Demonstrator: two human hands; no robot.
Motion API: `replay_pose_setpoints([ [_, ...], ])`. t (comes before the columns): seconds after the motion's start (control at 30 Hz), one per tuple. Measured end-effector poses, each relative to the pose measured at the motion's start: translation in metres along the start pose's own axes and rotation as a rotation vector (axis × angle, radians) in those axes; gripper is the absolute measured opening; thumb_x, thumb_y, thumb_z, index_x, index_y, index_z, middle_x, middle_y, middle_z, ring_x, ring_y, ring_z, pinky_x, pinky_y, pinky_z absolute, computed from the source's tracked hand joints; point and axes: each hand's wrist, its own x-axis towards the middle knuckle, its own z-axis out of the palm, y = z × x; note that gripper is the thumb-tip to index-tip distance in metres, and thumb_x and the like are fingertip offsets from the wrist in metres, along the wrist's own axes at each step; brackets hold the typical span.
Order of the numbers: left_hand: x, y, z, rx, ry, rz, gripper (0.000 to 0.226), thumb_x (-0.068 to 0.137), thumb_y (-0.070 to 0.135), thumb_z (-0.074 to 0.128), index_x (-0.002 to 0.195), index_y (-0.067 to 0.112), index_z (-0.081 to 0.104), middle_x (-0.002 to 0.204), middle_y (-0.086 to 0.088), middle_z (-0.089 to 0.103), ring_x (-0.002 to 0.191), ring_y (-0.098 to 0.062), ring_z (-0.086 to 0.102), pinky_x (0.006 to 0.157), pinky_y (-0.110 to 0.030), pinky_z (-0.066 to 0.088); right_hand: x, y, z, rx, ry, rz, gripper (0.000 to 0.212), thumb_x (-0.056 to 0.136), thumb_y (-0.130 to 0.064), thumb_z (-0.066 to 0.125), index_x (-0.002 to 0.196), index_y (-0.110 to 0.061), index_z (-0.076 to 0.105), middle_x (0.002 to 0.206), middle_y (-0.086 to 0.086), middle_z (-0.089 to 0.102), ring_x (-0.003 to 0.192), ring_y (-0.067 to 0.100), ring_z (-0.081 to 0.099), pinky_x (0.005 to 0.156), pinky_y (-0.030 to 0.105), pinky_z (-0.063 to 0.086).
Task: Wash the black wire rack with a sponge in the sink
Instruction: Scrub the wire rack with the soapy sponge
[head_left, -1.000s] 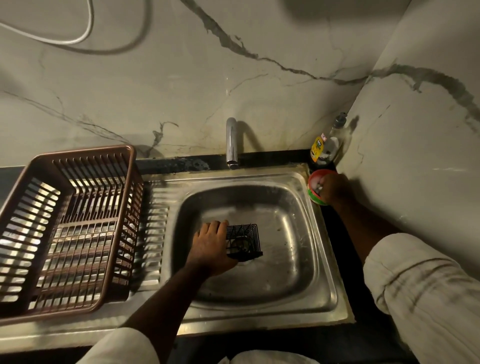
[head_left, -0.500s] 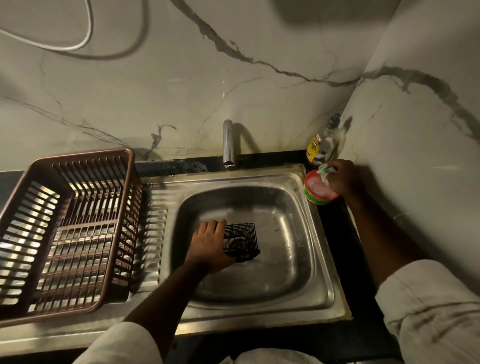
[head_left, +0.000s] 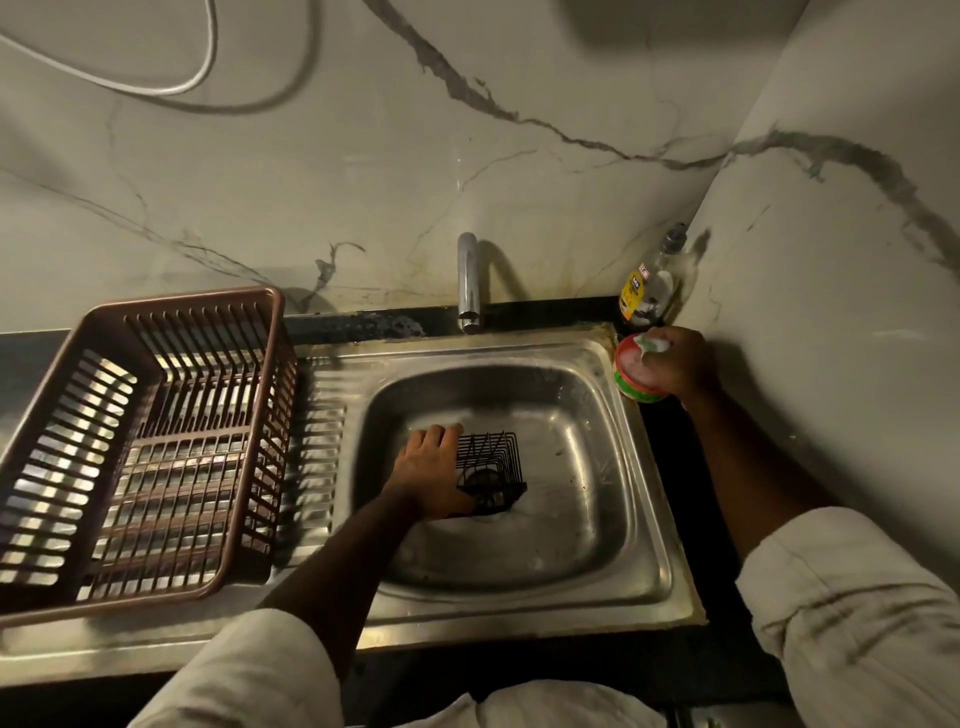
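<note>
The black wire rack (head_left: 492, 472) stands in the steel sink (head_left: 597, 525) over the drain. My left hand (head_left: 430, 472) grips its left side, fingers curled over the top edge. At the sink's far right corner my right hand (head_left: 675, 364) holds a pale green sponge (head_left: 649, 344) and presses it into a round red and green soap tub (head_left: 631, 378) with foam on top.
A brown plastic dish basket (head_left: 140, 447) sits on the drainboard at the left. The chrome tap (head_left: 468, 283) rises behind the sink. A dish liquid bottle (head_left: 649, 291) stands in the corner by the marble wall. A white cable (head_left: 156, 85) hangs on the back wall.
My right hand has shifted on the soap tub, and the sponge now shows at its fingertips. My left hand and the rack have stayed in place.
</note>
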Motion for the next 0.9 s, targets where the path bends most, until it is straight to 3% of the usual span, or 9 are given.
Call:
replay_pose_setpoints([
  [0.07,0.0,-0.001,0.001,-0.003,-0.003,0.001,0.112,0.065,0.066,0.076,0.153,0.019,0.025,0.149,-0.006,0.039,0.134,-0.03,0.037,0.111,-0.044,0.037,0.001,0.004,0.0,0.031,-0.046,0.089,0.047,0.074,-0.022,0.083,0.119,-0.017,0.07,0.118,0.008,0.071,0.11,0.029,0.065,0.094,0.044,0.056],
  [0.17,0.0,-0.002,0.001,0.004,-0.01,0.004,0.113,0.064,0.067,0.074,0.153,0.017,0.025,0.149,-0.007,0.039,0.134,-0.032,0.037,0.111,-0.044,0.037,-0.006,-0.004,-0.007,0.163,0.039,0.13,0.04,0.075,-0.012,0.081,0.114,-0.014,0.071,0.109,0.005,0.071,0.1,0.025,0.066,0.089,0.041,0.058],
  [0.3,0.001,-0.001,-0.002,0.02,-0.054,0.003,0.119,0.063,0.063,0.077,0.157,0.017,0.019,0.152,-0.008,0.036,0.137,-0.033,0.034,0.113,-0.044,0.035,-0.01,-0.008,-0.011,0.612,0.029,0.276,0.022,0.081,-0.017,0.064,0.101,-0.02,0.073,0.107,0.01,0.072,0.093,0.025,0.068,0.064,0.032,0.055],
  [0.4,0.0,-0.001,-0.013,-0.023,-0.155,0.016,0.133,0.063,0.047,0.085,0.16,0.02,-0.001,0.159,-0.011,0.025,0.144,-0.037,0.023,0.118,-0.049,0.028,-0.005,0.001,-0.007,0.929,-0.002,0.408,0.039,0.077,-0.031,0.066,0.114,-0.019,0.069,0.119,0.01,0.069,0.11,0.03,0.065,0.064,0.033,0.056],
  [0.47,0.001,-0.005,-0.022,-0.075,-0.242,0.022,0.139,0.063,0.03,0.089,0.16,0.025,-0.011,0.163,-0.011,0.017,0.149,-0.038,0.014,0.12,-0.049,0.024,-0.015,-0.005,-0.006,1.039,0.034,0.452,0.043,0.085,-0.029,0.068,0.125,-0.016,0.062,0.125,0.007,0.066,0.11,0.025,0.064,0.068,0.032,0.055],
  [0.57,0.001,-0.01,-0.03,-0.097,-0.285,0.038,0.137,0.062,0.017,0.09,0.16,0.025,-0.006,0.165,-0.011,0.017,0.15,-0.035,0.014,0.12,-0.045,0.026,-0.035,-0.017,-0.007,1.102,0.057,0.451,0.037,0.089,-0.018,0.068,0.125,-0.015,0.06,0.122,0.005,0.065,0.108,0.021,0.061,0.067,0.032,0.051],
  [0.73,-0.007,-0.013,-0.029,-0.138,-0.159,0.045,0.124,0.063,0.034,0.089,0.159,0.02,0.011,0.16,-0.011,0.031,0.146,-0.032,0.029,0.118,-0.042,0.033,-0.093,-0.038,-0.001,1.282,-0.015,0.337,0.048,0.087,0.01,0.058,0.131,-0.01,0.055,0.112,0.007,0.065,0.1,0.026,0.064,0.074,0.041,0.057],
  [0.83,-0.014,-0.01,-0.021,-0.157,-0.035,-0.023,0.12,0.061,0.061,0.08,0.156,0.022,0.016,0.153,-0.011,0.041,0.139,-0.032,0.039,0.113,-0.045,0.038,-0.14,-0.044,0.02,1.256,-0.089,0.314,0.041,0.089,0.013,0.053,0.115,-0.017,0.061,0.108,0.006,0.067,0.101,0.027,0.065,0.081,0.038,0.055],
  [0.9,-0.018,-0.007,-0.015,-0.197,0.031,-0.085,0.12,0.062,0.072,0.077,0.154,0.021,0.02,0.151,-0.011,0.043,0.137,-0.031,0.042,0.111,-0.046,0.04,-0.171,-0.042,0.039,1.234,-0.134,0.345,0.036,0.088,0.013,0.053,0.105,-0.017,0.064,0.097,0.006,0.069,0.089,0.024,0.067,0.074,0.034,0.052],
])
